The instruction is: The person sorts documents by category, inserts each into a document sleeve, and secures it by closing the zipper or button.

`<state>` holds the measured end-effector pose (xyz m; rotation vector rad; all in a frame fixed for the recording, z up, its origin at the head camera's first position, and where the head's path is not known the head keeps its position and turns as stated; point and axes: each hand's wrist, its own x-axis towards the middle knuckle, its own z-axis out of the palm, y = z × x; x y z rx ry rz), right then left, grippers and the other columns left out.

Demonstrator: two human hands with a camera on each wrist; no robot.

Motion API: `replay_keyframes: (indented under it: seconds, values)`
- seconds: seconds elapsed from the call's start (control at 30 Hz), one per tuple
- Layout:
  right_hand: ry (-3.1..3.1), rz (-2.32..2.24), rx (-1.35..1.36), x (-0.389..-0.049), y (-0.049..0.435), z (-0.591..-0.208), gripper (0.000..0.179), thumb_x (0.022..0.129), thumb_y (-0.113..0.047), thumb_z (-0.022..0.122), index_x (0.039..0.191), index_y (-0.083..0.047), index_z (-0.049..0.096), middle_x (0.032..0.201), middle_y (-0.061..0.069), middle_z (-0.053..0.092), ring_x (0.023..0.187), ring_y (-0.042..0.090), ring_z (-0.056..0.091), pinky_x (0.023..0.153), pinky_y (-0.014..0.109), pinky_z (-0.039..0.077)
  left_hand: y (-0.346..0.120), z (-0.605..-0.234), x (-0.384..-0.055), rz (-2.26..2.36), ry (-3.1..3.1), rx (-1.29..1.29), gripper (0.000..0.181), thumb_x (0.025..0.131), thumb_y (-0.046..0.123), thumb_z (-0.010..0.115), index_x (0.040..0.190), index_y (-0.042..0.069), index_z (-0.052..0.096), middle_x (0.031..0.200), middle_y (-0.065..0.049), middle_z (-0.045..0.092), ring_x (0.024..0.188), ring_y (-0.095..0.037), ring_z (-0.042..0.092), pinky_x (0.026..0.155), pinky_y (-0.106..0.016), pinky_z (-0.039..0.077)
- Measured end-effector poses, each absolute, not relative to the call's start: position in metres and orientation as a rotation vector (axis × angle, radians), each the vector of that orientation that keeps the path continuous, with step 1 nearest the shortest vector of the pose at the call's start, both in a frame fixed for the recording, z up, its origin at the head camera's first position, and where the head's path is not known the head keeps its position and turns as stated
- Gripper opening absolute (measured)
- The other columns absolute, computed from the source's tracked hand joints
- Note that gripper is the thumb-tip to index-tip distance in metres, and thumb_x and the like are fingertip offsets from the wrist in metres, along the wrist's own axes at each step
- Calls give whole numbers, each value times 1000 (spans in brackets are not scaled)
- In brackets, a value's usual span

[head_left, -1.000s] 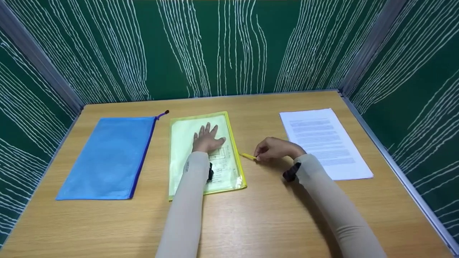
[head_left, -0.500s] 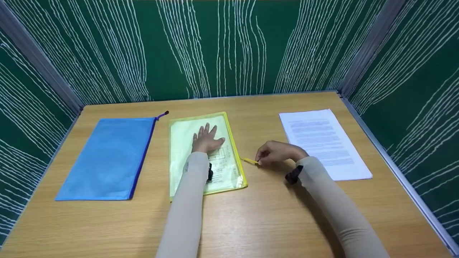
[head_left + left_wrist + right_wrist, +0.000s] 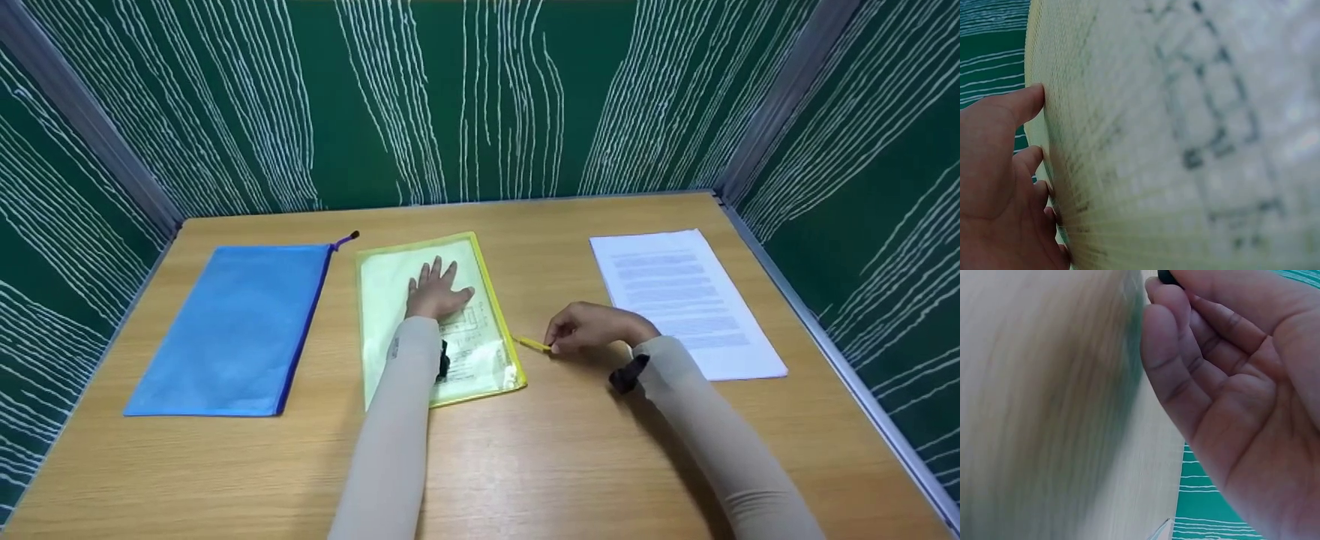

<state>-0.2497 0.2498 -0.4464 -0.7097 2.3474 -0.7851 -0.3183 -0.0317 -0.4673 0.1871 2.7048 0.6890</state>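
Note:
A yellow-edged clear mesh zipper pouch [image 3: 386,300] lies flat on the table, with a printed sheet showing inside it. My left hand [image 3: 436,292] rests on its upper middle, fingers spread; the left wrist view shows the fingertips [image 3: 1033,101] against the mesh. Off the pouch's right edge runs a yellow zipper pull [image 3: 532,343]. The right hand [image 3: 596,328] pinches its outer end between thumb and fingers. Up close in the right wrist view, a dark tip [image 3: 1168,277] shows at the fingertips, and the other fingers are curled.
To the left lies a blue zipper pouch [image 3: 232,330] with a purple edge and a dark-tipped pull [image 3: 346,240] at its top corner. White printed papers [image 3: 690,300] lie at the right, partly behind the right wrist. Green panels [image 3: 517,97] with white lines border the wooden table [image 3: 495,472].
The right hand has slid a little toward the table's front, along the yellow pouch's right edge, bringing the zipper pull with it. The left hand stays spread in place.

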Motion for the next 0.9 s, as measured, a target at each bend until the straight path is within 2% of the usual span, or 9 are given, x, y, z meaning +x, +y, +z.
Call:
replay_keyframes:
  seconds: [0.3,0.53,0.9]
  values:
    - [2312,-799,-810,-240,257,-447,11,89,-15,68,97,-9,72,90,2,70,74,5,57,68,19,47,-31,-467,-318,693,2699,202,71,96,52,44,155,24,17,164,-4,-1,150,-27,-7,120,-50,-5]
    - [2275,-801,-857,-232,260,-448,11,88,-16,69,96,-8,72,87,3,70,71,4,54,65,18,46,-32,-467,-317,688,2698,193,71,96,52,45,155,24,17,164,-4,-1,150,-27,-7,120,-49,-4]
    - [2226,-765,-900,-221,260,-451,10,88,-15,70,94,-8,72,86,3,70,72,2,54,66,17,46,-34,-469,-317,730,2702,185,71,95,52,46,155,24,19,164,-3,0,150,-26,-7,120,-48,-6]
